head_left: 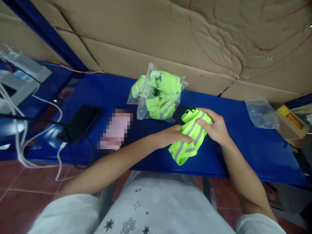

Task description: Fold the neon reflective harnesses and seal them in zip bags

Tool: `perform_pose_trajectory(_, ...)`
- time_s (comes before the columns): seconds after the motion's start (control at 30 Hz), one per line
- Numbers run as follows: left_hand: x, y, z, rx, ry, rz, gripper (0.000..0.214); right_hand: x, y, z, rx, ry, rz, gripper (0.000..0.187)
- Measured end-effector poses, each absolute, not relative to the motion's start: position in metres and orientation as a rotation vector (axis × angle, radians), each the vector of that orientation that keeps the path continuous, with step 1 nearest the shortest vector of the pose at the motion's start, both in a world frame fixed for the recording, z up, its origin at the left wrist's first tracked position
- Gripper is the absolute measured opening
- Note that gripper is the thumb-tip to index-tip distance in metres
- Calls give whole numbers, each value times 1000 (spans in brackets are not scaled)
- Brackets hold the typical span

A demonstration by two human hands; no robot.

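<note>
A folded neon-yellow vest with grey reflective stripes (188, 139) lies on the blue table (255, 152) in front of me. My left hand (172, 136) presses on its left side with fingers curled over the fabric. My right hand (215, 128) grips its upper right end, thumb on top. Behind it stand two clear plastic bags (159, 94) stuffed with similar neon-yellow vests.
A black phone (80, 123) with a cable lies at the left, beside a blurred pink item (115, 130). An empty clear bag (262, 113) and a small cardboard box (291, 125) sit at the right. Cardboard sheets (170, 39) line the wall. White cables (21, 143) hang at far left.
</note>
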State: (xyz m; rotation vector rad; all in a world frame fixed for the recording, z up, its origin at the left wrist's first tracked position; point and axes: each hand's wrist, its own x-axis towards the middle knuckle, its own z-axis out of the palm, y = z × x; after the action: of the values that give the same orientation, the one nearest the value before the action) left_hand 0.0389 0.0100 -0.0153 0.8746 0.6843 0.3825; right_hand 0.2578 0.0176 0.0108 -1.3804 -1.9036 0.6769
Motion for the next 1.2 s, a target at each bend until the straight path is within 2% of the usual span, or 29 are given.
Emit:
perform_pose_trajectory(0.17, 34, 5, 0, 869, 643, 384, 26, 256, 11, 11, -1350, -1580, 1100, 44)
perform_pose_trajectory(0.23, 35, 3, 0, 854, 661, 401, 26, 254, 8, 12, -1366, -1562, 1136, 44)
perform_pose_trajectory(0.3, 38, 2, -3, 823, 663, 416, 27, 252, 6, 13, -1407, -1659, 933, 46)
perform_pose_trajectory(0.37, 40, 2, -8, 774, 613, 401, 31, 249, 4, 13, -1438, -1805, 580, 50)
perform_pose_trajectory(0.53, 45, 2, -13, 733, 506, 405, 51, 248, 0, 5, -1424, -2062, -134, 64)
perform_pose_trajectory(0.63, 44, 1, -8, 705, 518, 477, 62, 249, -6, 5, -1332, -2180, -369, 71)
perform_pose_trajectory(0.73, 42, 0, -4, 690, 550, 541, 68, 247, -14, 12, -1170, -2259, -466, 79)
perform_pose_trajectory(0.87, 42, -1, -7, 795, 607, 535, 54, 240, -20, 20, -1012, -2252, -353, 80)
perform_pose_trajectory(1.07, 41, -1, -3, 835, 475, 387, 54, 236, -18, 24, -1101, -1995, 47, 60)
perform_pose_trajectory(1.13, 39, -1, -2, 838, 470, 319, 49, 236, -18, 26, -1117, -1987, 80, 59)
perform_pose_trajectory(1.2, 39, 0, -3, 946, 539, 397, 50, 238, -17, 29, -1140, -2002, 62, 59)
